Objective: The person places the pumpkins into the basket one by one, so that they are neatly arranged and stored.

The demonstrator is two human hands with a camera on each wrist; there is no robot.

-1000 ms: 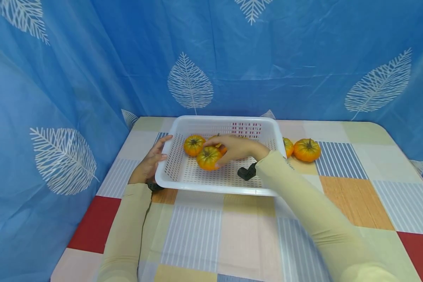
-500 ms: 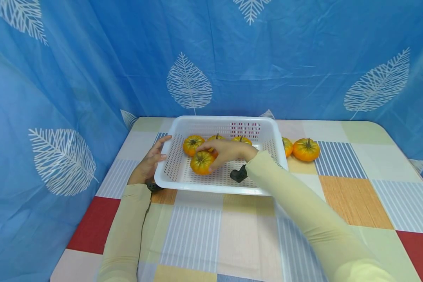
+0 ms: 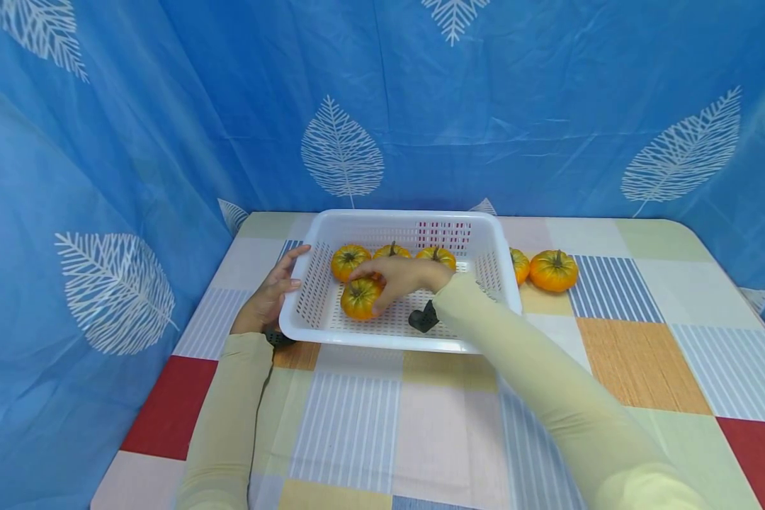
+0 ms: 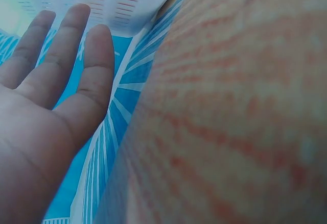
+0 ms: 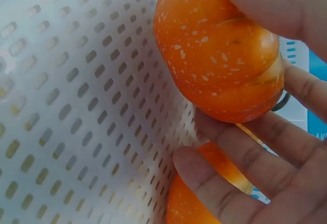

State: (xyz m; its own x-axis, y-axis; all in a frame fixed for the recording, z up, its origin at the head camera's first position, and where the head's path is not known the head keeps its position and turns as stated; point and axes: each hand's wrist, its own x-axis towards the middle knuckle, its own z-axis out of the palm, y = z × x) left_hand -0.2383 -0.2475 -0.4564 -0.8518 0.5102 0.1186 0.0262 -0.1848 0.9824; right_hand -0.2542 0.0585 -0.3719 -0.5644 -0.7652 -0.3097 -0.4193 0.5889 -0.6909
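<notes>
In the head view, my right hand (image 3: 398, 275) grips a small orange pumpkin (image 3: 360, 299) inside the white plastic basket (image 3: 382, 343). The right wrist view shows the thumb on one side of this pumpkin (image 5: 219, 55) and fingers curled round the other, close over the perforated basket floor. Behind that hand, several more pumpkins sit in the basket, among them a left one (image 3: 349, 263) and a right one (image 3: 437, 256). My left hand (image 3: 270, 294) is at the basket's left wall, fingers extended; the left wrist view has its fingers (image 4: 99, 55) straight beside the basket side (image 4: 122, 9).
Two pumpkins lie on the checked tablecloth right of the basket: one whole in view (image 3: 554, 271), the other partly hidden by the basket wall (image 3: 519, 266). A blue leaf-print curtain (image 3: 421, 106) stands behind the table. Dark wrist devices sit at both wrists.
My right hand has moved left and slightly toward me with its pumpkin, uncovering the pumpkins behind it. The left hand and the basket stay in place.
</notes>
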